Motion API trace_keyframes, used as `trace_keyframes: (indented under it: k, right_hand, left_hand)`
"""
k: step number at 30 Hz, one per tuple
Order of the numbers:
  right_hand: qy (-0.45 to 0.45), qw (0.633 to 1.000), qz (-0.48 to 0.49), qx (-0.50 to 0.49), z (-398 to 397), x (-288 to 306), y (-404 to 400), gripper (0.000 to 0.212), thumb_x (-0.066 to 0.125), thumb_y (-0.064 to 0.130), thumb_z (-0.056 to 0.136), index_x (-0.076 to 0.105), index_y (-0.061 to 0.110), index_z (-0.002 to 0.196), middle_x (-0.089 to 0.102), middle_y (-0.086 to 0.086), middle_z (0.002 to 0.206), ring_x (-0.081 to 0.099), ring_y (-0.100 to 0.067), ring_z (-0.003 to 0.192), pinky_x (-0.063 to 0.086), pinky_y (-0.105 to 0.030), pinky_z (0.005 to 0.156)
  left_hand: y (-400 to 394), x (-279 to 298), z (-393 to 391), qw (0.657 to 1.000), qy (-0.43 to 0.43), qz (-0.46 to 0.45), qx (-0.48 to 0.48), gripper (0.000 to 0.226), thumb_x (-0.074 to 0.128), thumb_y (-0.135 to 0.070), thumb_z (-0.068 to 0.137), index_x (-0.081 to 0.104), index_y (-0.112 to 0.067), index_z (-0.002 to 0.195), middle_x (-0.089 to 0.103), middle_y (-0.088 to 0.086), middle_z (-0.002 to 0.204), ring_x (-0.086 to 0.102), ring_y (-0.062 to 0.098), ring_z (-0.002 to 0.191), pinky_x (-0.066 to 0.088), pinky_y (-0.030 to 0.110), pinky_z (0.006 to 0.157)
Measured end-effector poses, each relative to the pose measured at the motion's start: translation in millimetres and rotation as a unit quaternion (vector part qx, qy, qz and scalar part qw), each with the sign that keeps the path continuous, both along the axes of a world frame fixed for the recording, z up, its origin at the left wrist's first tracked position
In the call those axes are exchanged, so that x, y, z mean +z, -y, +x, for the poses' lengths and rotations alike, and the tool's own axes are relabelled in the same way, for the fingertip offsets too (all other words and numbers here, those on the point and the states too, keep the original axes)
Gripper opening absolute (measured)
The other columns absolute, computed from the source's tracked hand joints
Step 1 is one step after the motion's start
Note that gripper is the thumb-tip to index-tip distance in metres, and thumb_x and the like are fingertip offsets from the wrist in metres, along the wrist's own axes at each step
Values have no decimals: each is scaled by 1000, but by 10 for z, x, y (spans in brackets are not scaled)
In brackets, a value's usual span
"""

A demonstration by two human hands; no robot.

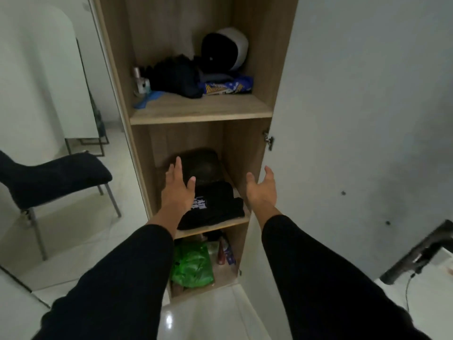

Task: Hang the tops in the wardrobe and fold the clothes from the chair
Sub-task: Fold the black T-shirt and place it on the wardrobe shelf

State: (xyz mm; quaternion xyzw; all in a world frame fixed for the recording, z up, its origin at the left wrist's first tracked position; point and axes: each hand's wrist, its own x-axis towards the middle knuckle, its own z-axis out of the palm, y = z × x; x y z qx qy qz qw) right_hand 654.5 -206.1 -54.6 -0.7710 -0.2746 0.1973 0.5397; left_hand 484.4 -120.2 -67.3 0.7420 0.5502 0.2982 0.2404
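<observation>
- The left hand [178, 185] reaches into the middle shelf of the tall brown wooden wardrobe [201, 114]. Its fingers are straight and spread wide, and it holds nothing.
- The right hand [261, 186] is beside it, near the wardrobe's right wall. Its fingers are loose and wide apart, palm turned inward, holding nothing.
- A folded black top with white print [213, 207] lies on the middle shelf, between the two hands.
- Behind it sits a dark round bag [204, 165].
- The dark blue padded chair [52, 179] stands on the left.
- A crinkly green plastic bag [192, 266] is on the bottom shelf.
- A black and white helmet [225, 49] sits on the top shelf.
</observation>
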Motion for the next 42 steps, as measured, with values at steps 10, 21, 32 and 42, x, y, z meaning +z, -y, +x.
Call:
trace_keyframes:
  k: [10, 21, 32, 42]
  right_hand:
    - [347, 937, 50, 0, 325, 1226, 1325, 63, 45, 42, 94, 21, 23, 148, 23, -4, 154, 21, -22, 144, 24, -48, 115]
    - [535, 840, -5, -88, 1005, 1894, 2873, 58, 39, 39, 94, 20, 26, 148, 10, 0, 159, 0, -20, 148, 7, -51, 116]
    - [556, 816, -69, -143, 1678, 2371, 3061, 68, 33, 43, 99, -4, 22, 151, -9, 4, 160, -13, -18, 147, -2, -51, 116]
    - [549, 831, -12, -91, 2159, 2417, 2752, 54, 20, 39, 103, 1, 24, 152, -4, 10, 160, -12, -14, 147, -3, -51, 116]
  left_hand:
    - [1243, 963, 617, 990, 0, 129, -60, 78, 44, -37, 96, -12, -28, 149, -6, 1, 160, -1, 22, 147, 16, 54, 116]
    - [2860, 1035, 1724, 954, -102, 253, -122, 88, 38, -57, 92, -18, -19, 149, -19, 2, 158, -15, 20, 145, -2, 54, 114]
    - [3086, 1512, 2583, 923, -146, 336, -119, 117, 44, -79, 74, -20, -15, 148, -22, 6, 157, -21, 26, 143, -3, 60, 111]
    - [2994, 1542, 3085, 919, -155, 354, -84, 114, 50, -70, 79, -20, -13, 148, -21, 6, 157, -40, 21, 125, 0, 61, 110]
